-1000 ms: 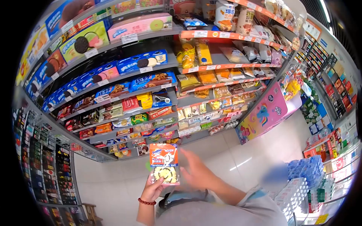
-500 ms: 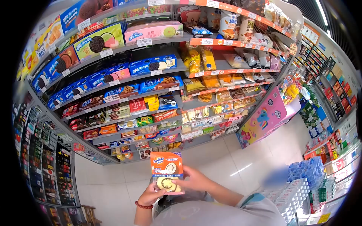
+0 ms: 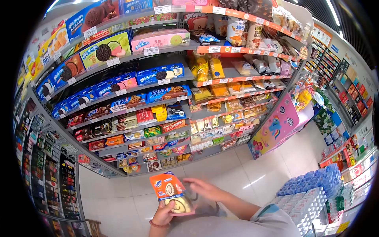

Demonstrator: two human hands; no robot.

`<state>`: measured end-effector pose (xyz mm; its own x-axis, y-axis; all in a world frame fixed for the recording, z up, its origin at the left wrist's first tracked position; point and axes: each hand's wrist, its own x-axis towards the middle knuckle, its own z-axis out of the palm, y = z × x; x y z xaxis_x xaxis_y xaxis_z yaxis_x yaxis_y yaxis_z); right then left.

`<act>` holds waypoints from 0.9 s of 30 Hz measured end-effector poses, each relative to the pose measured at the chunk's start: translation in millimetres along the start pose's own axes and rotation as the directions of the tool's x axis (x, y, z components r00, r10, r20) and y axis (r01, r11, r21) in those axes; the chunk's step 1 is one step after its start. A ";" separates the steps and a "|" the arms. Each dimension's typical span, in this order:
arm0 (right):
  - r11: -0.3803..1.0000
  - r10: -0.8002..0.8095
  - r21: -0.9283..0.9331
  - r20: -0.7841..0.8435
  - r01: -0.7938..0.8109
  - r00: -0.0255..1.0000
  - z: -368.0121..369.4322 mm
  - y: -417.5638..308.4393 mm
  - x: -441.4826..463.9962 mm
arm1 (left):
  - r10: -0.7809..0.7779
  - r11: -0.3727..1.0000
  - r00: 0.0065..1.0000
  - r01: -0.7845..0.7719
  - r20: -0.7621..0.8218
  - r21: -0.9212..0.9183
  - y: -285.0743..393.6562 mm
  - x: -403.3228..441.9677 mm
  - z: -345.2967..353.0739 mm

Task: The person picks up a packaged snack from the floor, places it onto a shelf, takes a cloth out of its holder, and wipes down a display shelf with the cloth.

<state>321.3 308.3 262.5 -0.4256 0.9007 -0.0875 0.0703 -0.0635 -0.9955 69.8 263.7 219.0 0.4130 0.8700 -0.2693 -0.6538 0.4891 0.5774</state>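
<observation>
An orange Ovaltine cake roll packet (image 3: 167, 185) tilts in front of my body, with pictures of swirled cake slices on its front. My left hand (image 3: 162, 214), with a red bead bracelet at the wrist, grips its lower left side, the thumb lying over the front. To the right of the packet is my right hand (image 3: 206, 190), its fingers stretched toward the packet's upper edge and slightly blurred. Nothing is held in it, and a small gap seems to separate it from the packet.
Ahead stands a curved shelf unit with blue cookie boxes (image 3: 160, 74) and bagged snacks (image 3: 202, 94). A pink cartoon display stand (image 3: 274, 128) is at its right end. Stacked bottle packs (image 3: 310, 181) are at lower right, and a dark rack (image 3: 51, 177) is at left.
My right hand has let go of the packet and moved off to the right. The packet has tilted to the left in my left hand.
</observation>
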 end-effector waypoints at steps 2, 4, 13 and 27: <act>0.998 0.061 -0.036 0.177 -0.055 0.982 -2.1 16.4 -3.8 | 0.010 0.999 0.999 -0.009 0.032 -0.040 -0.2 -5.5 -3.4; 0.997 0.034 0.064 0.278 -0.054 0.960 2.6 19.4 -6.3 | -0.077 0.993 0.995 0.081 0.056 -0.080 0.6 -5.6 -9.3; 0.952 0.223 0.161 0.224 -0.261 0.949 13.6 38.5 -16.1 | -0.136 0.987 0.987 0.143 0.088 -0.079 4.9 -2.1 1.0; 0.866 0.326 0.477 -0.314 -0.149 0.892 8.0 55.2 -11.9 | -0.053 0.997 0.996 0.049 -0.071 -0.059 12.2 -16.4 34.2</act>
<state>323.0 290.7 208.2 -0.0732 0.9174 -0.3912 -0.3059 -0.3940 -0.8667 76.8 253.2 256.8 0.4008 0.8451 -0.3539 -0.6694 0.5339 0.5167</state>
